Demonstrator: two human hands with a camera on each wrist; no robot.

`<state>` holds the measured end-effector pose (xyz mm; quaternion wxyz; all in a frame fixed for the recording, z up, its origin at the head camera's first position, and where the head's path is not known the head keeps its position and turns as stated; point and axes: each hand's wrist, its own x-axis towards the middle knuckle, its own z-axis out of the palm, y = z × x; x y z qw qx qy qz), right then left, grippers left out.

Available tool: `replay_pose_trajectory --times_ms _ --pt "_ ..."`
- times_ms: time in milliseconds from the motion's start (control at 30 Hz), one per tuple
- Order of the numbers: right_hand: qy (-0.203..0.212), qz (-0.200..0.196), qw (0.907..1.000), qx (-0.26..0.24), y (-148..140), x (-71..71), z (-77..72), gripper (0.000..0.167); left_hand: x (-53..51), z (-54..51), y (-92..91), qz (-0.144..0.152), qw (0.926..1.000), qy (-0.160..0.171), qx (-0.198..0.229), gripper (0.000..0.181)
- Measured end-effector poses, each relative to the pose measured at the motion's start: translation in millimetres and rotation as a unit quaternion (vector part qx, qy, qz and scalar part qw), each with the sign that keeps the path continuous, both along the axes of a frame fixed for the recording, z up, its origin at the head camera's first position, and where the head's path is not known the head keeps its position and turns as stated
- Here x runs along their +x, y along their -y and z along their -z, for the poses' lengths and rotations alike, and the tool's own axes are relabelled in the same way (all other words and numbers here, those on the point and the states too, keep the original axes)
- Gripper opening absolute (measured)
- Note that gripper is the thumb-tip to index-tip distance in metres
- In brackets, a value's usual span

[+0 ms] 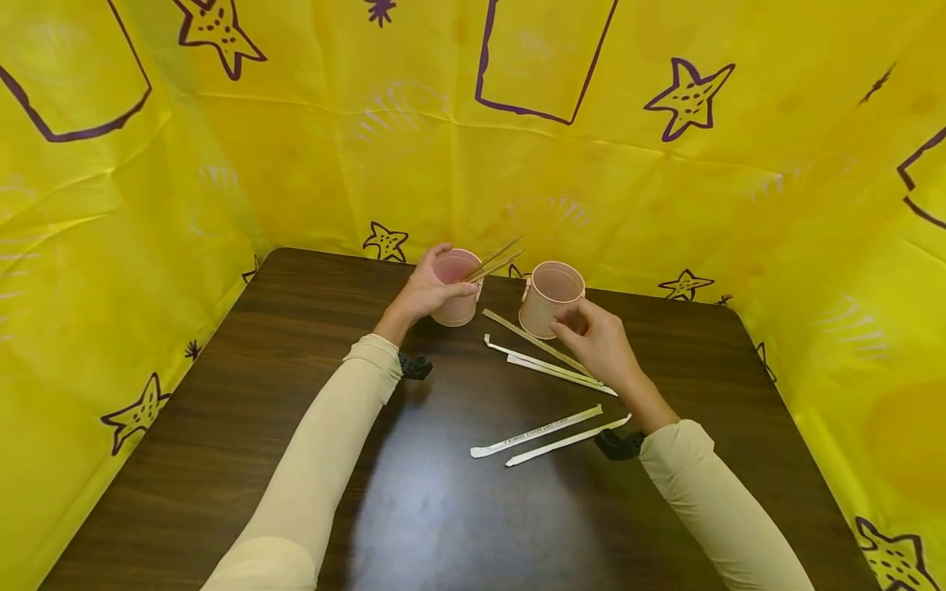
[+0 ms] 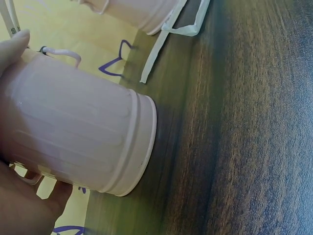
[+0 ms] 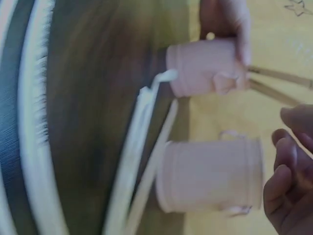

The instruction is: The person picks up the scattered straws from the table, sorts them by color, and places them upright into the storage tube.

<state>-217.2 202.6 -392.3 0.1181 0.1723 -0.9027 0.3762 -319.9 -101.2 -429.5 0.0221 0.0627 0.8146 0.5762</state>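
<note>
My left hand (image 1: 424, 291) grips a small pink bucket (image 1: 454, 312) at the back of the table, the thumb lying near its rim. Several thin tan sticks (image 1: 498, 263) lean out of that bucket toward the right. To its right stands a second pink bucket (image 1: 538, 316), upright, with small side handles. My right hand (image 1: 602, 341) is just in front of this second bucket, fingers bent and thumb near them; in the right wrist view nothing shows between the fingers (image 3: 281, 183). In the left wrist view the held bucket (image 2: 73, 122) appears tilted by the camera angle.
On the dark wooden table (image 1: 296, 394) a tan stick (image 1: 528, 335) and white paper-wrapped sticks (image 1: 554, 369) lie in front of the buckets. Nearer lie a printed white-wrapped stick (image 1: 535, 432) and another wrapped stick (image 1: 565, 443). Yellow patterned cloth (image 1: 443, 164) surrounds the table's back and sides.
</note>
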Motion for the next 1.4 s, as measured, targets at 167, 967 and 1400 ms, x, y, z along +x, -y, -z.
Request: replay_pose_trajectory --times_ms 167,967,1400 --pt "0.038 0.004 0.9982 0.045 -16 5.8 25.6 0.010 1.0 1.4 -1.4 0.001 1.0000 0.003 -0.003 0.102" --pt "0.129 0.037 0.9784 0.158 -6 -21.5 70.7 0.015 1.7 -0.8 -1.3 0.002 1.0000 0.003 0.005 0.101" --pt "0.087 0.024 0.9695 0.228 -3 -13.9 72.3 0.018 -1.2 2.8 0.4 0.004 0.9999 0.003 0.011 0.102"
